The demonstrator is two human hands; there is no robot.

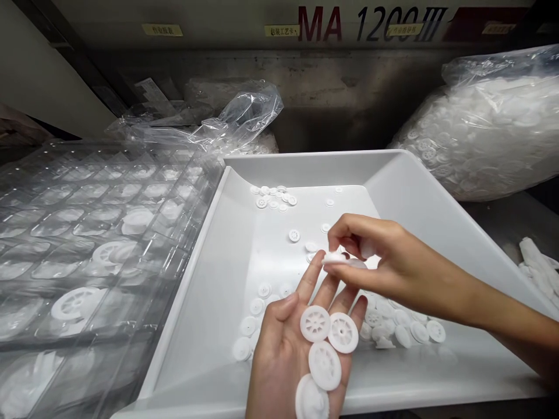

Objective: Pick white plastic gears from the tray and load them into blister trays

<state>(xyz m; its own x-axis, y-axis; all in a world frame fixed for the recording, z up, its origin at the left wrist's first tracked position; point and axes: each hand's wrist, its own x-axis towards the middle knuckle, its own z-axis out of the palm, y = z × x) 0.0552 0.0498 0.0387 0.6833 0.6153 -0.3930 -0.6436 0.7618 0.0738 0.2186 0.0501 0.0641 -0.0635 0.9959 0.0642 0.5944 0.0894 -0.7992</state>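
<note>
My left hand (279,361) is palm up over the tray with its fingers extended, and several white plastic wheels (325,365) with spoked centres rest along its palm and fingers. Above those fingertips, my right hand (388,256) pinches a white plastic wheel (335,258) between thumb and fingers; it is seen edge-on and partly hidden. The left fingertips are close to this wheel or touching it. Beneath both hands lies a light grey tray (201,349) with more loose wheels (294,235), scattered at the back and heaped at the right front (402,329).
Stacked clear blister trays (56,270) stand at the left, some pockets holding white parts. A clear plastic bag (244,119) lies behind them. At the right back is a large bag full of white wheels (489,134). A machine panel (236,17) spans the back.
</note>
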